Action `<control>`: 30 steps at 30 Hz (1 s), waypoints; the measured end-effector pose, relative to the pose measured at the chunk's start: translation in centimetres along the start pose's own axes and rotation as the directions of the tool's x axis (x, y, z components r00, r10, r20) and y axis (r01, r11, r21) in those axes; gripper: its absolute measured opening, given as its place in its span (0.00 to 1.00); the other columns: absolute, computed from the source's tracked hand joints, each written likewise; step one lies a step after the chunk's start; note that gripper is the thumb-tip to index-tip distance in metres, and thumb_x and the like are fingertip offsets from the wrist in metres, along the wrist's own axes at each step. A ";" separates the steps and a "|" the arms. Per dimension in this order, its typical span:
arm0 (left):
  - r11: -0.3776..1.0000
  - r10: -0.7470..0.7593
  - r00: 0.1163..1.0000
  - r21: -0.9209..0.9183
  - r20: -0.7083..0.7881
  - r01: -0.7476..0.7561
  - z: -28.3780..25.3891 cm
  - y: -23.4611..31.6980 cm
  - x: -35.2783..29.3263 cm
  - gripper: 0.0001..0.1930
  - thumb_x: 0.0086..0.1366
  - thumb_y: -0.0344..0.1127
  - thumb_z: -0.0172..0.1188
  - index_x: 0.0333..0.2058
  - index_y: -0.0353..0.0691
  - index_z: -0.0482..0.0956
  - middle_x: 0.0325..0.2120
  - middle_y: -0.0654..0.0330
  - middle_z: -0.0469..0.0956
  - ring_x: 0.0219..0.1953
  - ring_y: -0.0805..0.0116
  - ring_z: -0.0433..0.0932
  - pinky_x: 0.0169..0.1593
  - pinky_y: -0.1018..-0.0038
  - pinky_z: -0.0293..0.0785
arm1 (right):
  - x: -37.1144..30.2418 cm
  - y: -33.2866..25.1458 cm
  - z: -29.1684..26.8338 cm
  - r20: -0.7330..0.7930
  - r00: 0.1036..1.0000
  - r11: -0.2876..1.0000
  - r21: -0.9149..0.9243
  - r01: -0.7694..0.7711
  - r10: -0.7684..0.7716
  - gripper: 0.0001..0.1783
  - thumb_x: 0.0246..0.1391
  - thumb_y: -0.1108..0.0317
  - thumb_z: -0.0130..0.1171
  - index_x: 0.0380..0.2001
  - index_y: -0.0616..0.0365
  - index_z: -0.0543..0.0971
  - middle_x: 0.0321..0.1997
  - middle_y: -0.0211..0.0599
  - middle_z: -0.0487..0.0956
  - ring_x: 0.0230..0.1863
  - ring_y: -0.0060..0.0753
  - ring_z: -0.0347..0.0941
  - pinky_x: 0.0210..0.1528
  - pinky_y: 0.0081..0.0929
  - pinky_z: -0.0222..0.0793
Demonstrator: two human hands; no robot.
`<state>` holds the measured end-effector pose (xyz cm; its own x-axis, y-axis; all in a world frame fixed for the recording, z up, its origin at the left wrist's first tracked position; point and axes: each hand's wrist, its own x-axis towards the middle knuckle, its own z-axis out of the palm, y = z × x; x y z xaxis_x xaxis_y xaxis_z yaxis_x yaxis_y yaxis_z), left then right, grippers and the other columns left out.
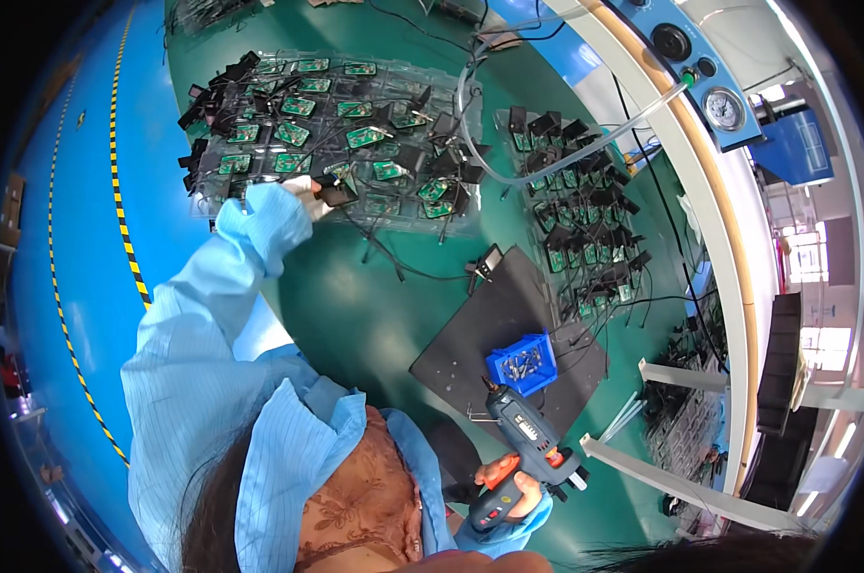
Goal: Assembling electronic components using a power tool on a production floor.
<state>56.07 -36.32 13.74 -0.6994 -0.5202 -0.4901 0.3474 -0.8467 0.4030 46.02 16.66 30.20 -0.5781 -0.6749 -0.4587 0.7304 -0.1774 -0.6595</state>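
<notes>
Held by its handle in my right hand (508,485), a dark grey hot glue gun (527,430) points up and to the left over the table, its orange trigger under my fingers. My left hand (305,188), partly white-covered, reaches to the near edge of a clear plastic tray (413,218). Its fingers pinch a small black plastic case (336,194), from which a black cable seems to trail. Green circuit boards (364,137) with black cases and wires fill the tray. Below the gun's nozzle lies a black mat (470,334).
A blue bin (522,364) of small metal parts sits on the mat, near a black-and-silver part (485,267). Another tray of boards (585,229) stands to the right. White glue sticks (623,417) lie near a shelf support. A blue gauge box (699,72) with a clear hose overhangs the far right.
</notes>
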 end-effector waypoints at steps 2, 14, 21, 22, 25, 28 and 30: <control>0.996 -0.058 0.996 -0.067 -0.066 0.053 -4.2 0.1 1.2 0.10 0.52 0.23 0.49 0.35 0.27 0.66 0.33 0.46 0.70 0.43 0.48 0.70 0.50 0.51 0.68 | 0.0 -0.2 0.6 0.041 0.999 1.000 -0.006 -0.010 0.010 0.19 0.40 0.62 0.51 0.34 0.66 0.69 0.24 0.52 0.73 0.26 0.49 0.69 0.33 0.43 0.65; -0.402 0.450 0.853 0.913 0.264 -0.070 6.7 3.2 -3.9 0.25 0.42 0.35 0.59 0.42 0.44 0.61 0.27 0.46 0.74 0.34 0.47 0.73 0.38 0.63 0.67 | -1.2 0.9 3.0 0.038 0.999 0.993 -0.114 0.038 -0.034 0.20 0.37 0.63 0.53 0.32 0.68 0.68 0.23 0.54 0.73 0.24 0.52 0.69 0.32 0.45 0.65; 0.794 -0.147 0.983 0.606 0.113 0.049 -0.3 1.7 -5.2 0.16 0.51 0.35 0.57 0.39 0.35 0.71 0.33 0.52 0.75 0.33 0.59 0.76 0.36 0.65 0.72 | -1.0 0.5 4.7 -0.009 0.997 0.981 -0.177 0.080 -0.083 0.20 0.36 0.65 0.53 0.32 0.69 0.68 0.22 0.51 0.72 0.24 0.50 0.70 0.32 0.45 0.67; 0.906 -0.264 0.938 0.391 0.224 0.161 0.8 0.1 -7.5 0.15 0.52 0.33 0.56 0.40 0.34 0.71 0.34 0.52 0.75 0.33 0.59 0.76 0.37 0.65 0.73 | -1.1 0.5 5.1 -0.015 0.993 0.971 -0.214 0.108 -0.114 0.20 0.36 0.65 0.54 0.33 0.70 0.68 0.22 0.51 0.72 0.25 0.50 0.70 0.32 0.45 0.67; 0.954 -0.207 0.941 0.268 0.267 0.134 6.7 -3.9 -14.5 0.13 0.55 0.27 0.52 0.40 0.31 0.71 0.34 0.52 0.76 0.33 0.60 0.77 0.37 0.67 0.74 | -1.7 0.1 6.7 0.000 0.982 0.926 -0.333 0.176 -0.187 0.21 0.36 0.66 0.54 0.32 0.72 0.68 0.23 0.53 0.72 0.26 0.51 0.71 0.34 0.46 0.68; 0.932 -0.217 0.966 0.324 0.138 0.163 8.3 -8.1 -16.8 0.14 0.54 0.23 0.55 0.41 0.29 0.71 0.30 0.53 0.76 0.29 0.65 0.77 0.32 0.72 0.75 | -1.8 -0.5 9.0 0.025 0.977 0.896 -0.396 0.203 -0.210 0.21 0.37 0.67 0.55 0.33 0.73 0.69 0.24 0.54 0.73 0.28 0.51 0.71 0.37 0.46 0.68; 0.952 -0.196 0.954 0.277 0.226 0.130 9.7 -10.2 -18.3 0.13 0.52 0.21 0.55 0.39 0.29 0.72 0.27 0.53 0.76 0.26 0.66 0.77 0.28 0.75 0.74 | -2.1 -0.6 9.2 0.077 0.982 0.889 -0.419 0.188 -0.172 0.21 0.39 0.66 0.56 0.34 0.73 0.69 0.25 0.54 0.74 0.29 0.50 0.71 0.37 0.46 0.67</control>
<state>59.25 -17.10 26.13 -0.8767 -0.3053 -0.3717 0.0669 -0.8426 0.5344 50.13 11.61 37.03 -0.6650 -0.6876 -0.2914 0.3880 0.0152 -0.9215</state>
